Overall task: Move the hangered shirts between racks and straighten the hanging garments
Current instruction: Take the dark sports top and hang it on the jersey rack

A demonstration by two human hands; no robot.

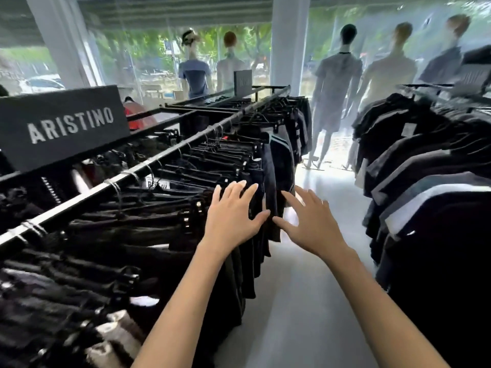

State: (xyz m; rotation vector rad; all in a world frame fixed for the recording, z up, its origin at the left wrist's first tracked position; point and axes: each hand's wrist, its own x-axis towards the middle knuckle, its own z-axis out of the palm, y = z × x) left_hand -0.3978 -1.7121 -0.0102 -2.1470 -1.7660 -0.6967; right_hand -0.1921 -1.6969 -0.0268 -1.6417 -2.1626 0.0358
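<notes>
Shop aisle, left hand (232, 213) splayed, seemingly touching dark garments (255, 181), right hand (305, 221) wide, empty

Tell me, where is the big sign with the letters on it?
In the head view, the ARISTINO sign stands at the far left, on top of the left rack, above the dark hanging garments and well left of both hands.

A dark sign board (62, 126) is standing on top of the left clothing rack (148, 166), displaying the brand name "ARISTINO" in pale capital letters. A white tag (157, 184) among the hanging dark garments (186, 179) is showing partial dark lettering, too blurred to read. A second dark sign (242, 82) farther along the rack is showing illegible text.
</notes>
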